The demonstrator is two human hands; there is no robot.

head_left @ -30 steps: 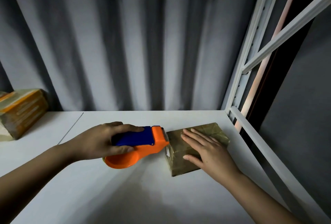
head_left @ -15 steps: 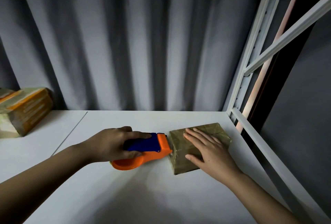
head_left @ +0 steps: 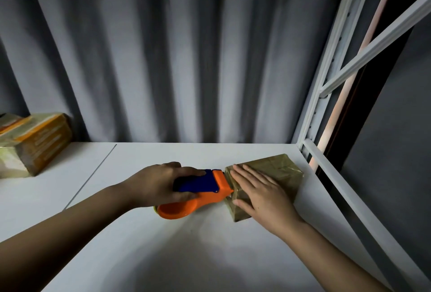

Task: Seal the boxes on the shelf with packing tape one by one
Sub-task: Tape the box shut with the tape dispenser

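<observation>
Left hand (head_left: 158, 184) is wrapped round the blue handle of the orange tape dispenser (head_left: 200, 195), fingers curled over the top and thumb under, a full closed grip. The dispenser's front edge is pressed vs. the left face of the small box (head_left: 272, 175), its round orange body low on the white shelf (head_left: 186, 256). Right hand (head_left: 261, 195) lies flat, palm down, on top of that box w/ fingers spread and straight (nothing gripped, just pressing); fingertips reach the box's left edge just beside the dispenser head. The box is olive-brown, glossy w/ tape already across its top, creased in places, sitting near the shelf's right rail (head_left: 345, 189). Well apart at far left, another box (head_left: 35, 142) w/ orange bands rests by the grey curtain (head_left: 186, 58) at the back.
</observation>
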